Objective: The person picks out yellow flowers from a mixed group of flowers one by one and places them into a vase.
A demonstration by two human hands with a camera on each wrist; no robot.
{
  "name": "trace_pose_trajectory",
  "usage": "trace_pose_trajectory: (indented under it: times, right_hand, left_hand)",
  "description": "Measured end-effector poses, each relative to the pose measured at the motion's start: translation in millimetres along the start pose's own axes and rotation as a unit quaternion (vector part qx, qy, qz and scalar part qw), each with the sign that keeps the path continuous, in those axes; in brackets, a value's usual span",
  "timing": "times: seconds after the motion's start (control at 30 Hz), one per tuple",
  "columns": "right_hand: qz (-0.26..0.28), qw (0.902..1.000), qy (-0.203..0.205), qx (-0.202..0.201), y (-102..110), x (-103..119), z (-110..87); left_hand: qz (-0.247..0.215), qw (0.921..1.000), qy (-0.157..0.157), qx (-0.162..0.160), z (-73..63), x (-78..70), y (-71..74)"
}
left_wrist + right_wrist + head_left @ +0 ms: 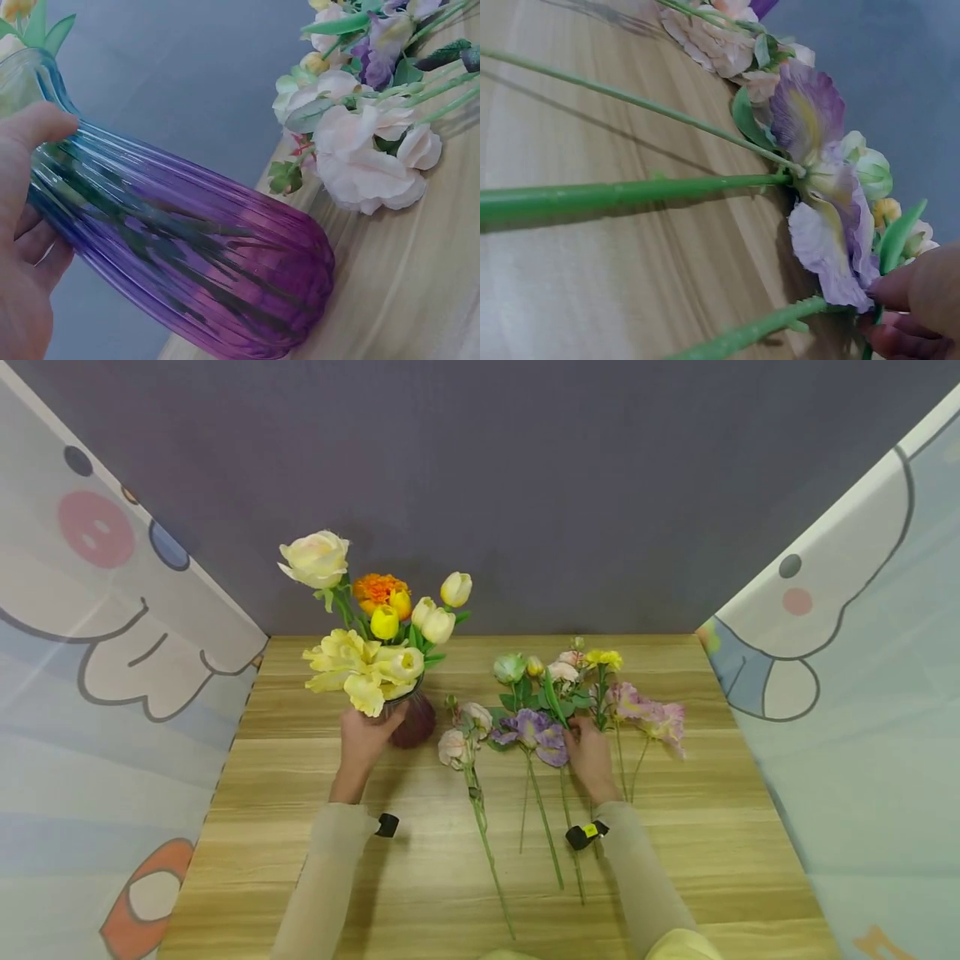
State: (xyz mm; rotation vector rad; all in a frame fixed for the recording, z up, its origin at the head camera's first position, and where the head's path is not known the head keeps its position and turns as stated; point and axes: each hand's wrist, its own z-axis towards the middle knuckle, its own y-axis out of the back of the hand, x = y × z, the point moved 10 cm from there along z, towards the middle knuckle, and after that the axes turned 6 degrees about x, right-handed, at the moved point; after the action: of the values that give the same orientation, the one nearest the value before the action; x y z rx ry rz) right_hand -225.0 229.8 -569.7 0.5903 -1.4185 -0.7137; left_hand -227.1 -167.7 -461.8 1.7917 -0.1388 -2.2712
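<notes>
My left hand [363, 743] grips the neck of a ribbed glass vase [202, 240], blue at the top and purple-pink below. In it stand a cream rose [317, 560], an orange bloom [378, 589], white and yellow tulips and a large yellow flower [352, 664]; their stems show through the glass. Among the flowers lying to the right, my right hand [591, 760] pinches a green stem beside a long green leaf [900, 236]. Its fingertips are right at the petals of a purple flower [825, 240]. The bloom on the pinched stem is hard to make out.
Pale pink roses [465, 739] on a long stem lie between the vase and the purple flower. Farther right are a yellow flower [602, 660] and pink-mauve blooms [652, 714]. A grey wall [495, 502] backs the wooden table [262, 852], with printed panels at both sides.
</notes>
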Motion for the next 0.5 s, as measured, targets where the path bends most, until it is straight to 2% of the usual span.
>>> trace_pose_trajectory:
  times: [0.13,0.23,0.4,0.5]
  right_hand:
    - [-0.003,0.9995,-0.016,0.026,0,-3,2.7]
    - [-0.004,0.9993,-0.017,0.033,4,1,3.8]
    - [0.025,0.9996,0.006,-0.012,23,17,3.8]
    - [0.053,0.9963,0.038,-0.056,38,34,4.8]
  left_hand:
    - [0.003,0.9998,-0.001,-0.018,2.8,16.7,-1.8]
    - [0.002,0.9989,-0.024,-0.04,4.3,21.6,-2.4]
    - [0.026,0.9946,-0.077,-0.065,4.6,16.6,-5.8]
    - [0.037,0.9927,-0.087,-0.075,3.5,16.0,-7.6]
